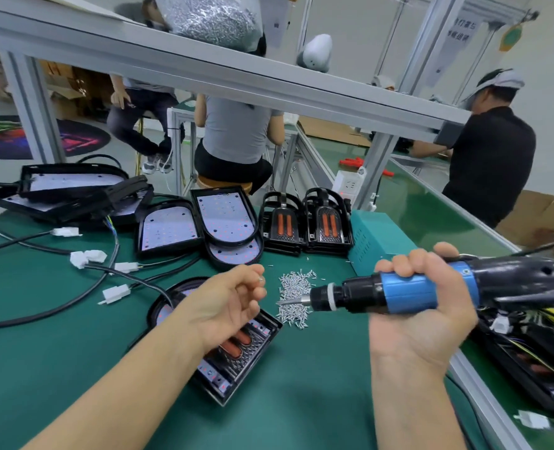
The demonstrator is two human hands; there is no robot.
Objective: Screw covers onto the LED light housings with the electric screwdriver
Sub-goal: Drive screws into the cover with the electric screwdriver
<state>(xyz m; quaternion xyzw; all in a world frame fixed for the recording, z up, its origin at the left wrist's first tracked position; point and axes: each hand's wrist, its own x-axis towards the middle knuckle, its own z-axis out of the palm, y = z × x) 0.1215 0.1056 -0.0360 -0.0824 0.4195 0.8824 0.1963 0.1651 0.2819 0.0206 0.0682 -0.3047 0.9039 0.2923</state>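
LED light housing [236,358] with its cover lies flat on the green surface [301,401], right under my left wrist, so I see only its dark ribbed end and two orange strips. My left hand [233,303] hovers above it, fingers loosely curled, thumb and forefinger pinching what looks like a tiny screw (too small to be sure). My right hand [422,306] grips the electric screwdriver [405,292], fingers wrapped over its blue barrel, the tool lying level with its bit pointing left over the screw pile [295,297], which sits between my two hands. Behind the pile stand two stacks of black covers [305,222] beside a teal box [376,238]. More open housings [197,225] and white-plugged cables [116,292] lie to the left.
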